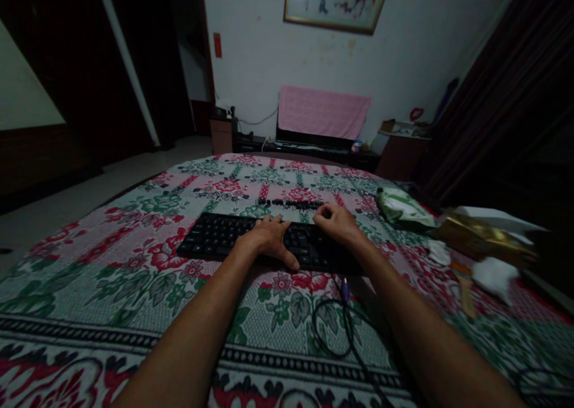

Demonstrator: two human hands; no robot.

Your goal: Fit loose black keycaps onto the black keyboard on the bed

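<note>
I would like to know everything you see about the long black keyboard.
The long, black, rectangular keyboard looks plastic, with rows of dark keys bearing pale marks. It lies flat on the red, green and white floral cloth. The spread bare left hand rests on its middle; the curled bare right hand is near its far edge, contact unclear. The right forearm partly hides its right end.

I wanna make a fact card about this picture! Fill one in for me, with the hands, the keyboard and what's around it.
Keyboard: black, lying on a flowery cloth
Left hand: spread on the keyboard
Right hand: fingers curled, near the keyboard's far edge; can't tell if they pinch anything
Beyond the keyboard: a row of small dark pieces
Near side: looped dark cable, purple plug
Off to the right: green-and-white packet, gold box
Wall: framed picture
</note>
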